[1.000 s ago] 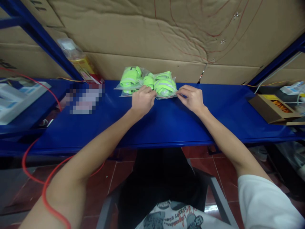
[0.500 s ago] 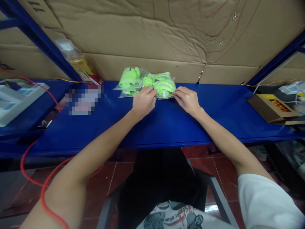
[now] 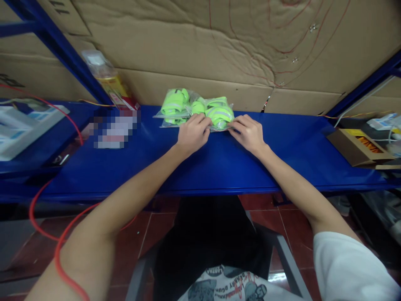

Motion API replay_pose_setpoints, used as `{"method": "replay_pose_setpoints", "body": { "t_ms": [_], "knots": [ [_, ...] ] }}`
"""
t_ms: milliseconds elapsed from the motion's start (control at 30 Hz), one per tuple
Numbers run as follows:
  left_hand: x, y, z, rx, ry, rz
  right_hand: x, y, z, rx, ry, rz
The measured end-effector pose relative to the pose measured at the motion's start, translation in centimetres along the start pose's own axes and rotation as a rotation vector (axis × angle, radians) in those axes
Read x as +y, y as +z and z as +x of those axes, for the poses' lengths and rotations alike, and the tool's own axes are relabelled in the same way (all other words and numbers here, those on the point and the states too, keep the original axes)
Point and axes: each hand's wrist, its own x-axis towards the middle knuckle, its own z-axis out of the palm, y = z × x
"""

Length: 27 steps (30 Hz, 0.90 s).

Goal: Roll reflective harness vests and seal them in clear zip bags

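Note:
A clear plastic bag [image 3: 220, 113] with bright yellow-green reflective bands inside lies at the back of the blue table. My left hand [image 3: 194, 131] pinches the bag's near edge at its left corner. On the other corner, the fingers of my right hand [image 3: 248, 131] are closed round the same edge. Just left of it are more bagged yellow-green reflective bands [image 3: 174, 102], seemingly stacked, partly overlapped by the bag between my hands. My left fingers hide part of the near edge.
A bottle [image 3: 108, 79] with a yellow and red label stands at the back left, near a blurred-out patch. An open cardboard box [image 3: 354, 148] sits at the right. A red hose [image 3: 59, 246] loops beside my left arm. Cardboard [image 3: 175, 50] walls the back of the blue table [image 3: 219, 171].
The view has shifted slightly, so everything sits a little further right. My right fingers have come slightly inward along the bag's edge; both hands stay at the bag.

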Motion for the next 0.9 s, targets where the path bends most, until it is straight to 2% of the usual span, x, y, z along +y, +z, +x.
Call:
{"method": "replay_pose_setpoints", "body": {
  "t_ms": [200, 467, 900],
  "knots": [
    [0.2, 0.0, -0.1, 0.0, 0.01, -0.004, -0.1, 0.4, 0.0, -0.049, 0.019, 0.046],
    [1.2, -0.1, -0.2, -0.046, 0.173, 0.089, 0.1, 0.5, 0.0, -0.069, -0.039, -0.018],
    [-0.3, 0.7, -0.4, -0.024, 0.266, 0.151, -0.4, 0.5, 0.0, -0.028, -0.078, 0.006]
  ]
}}
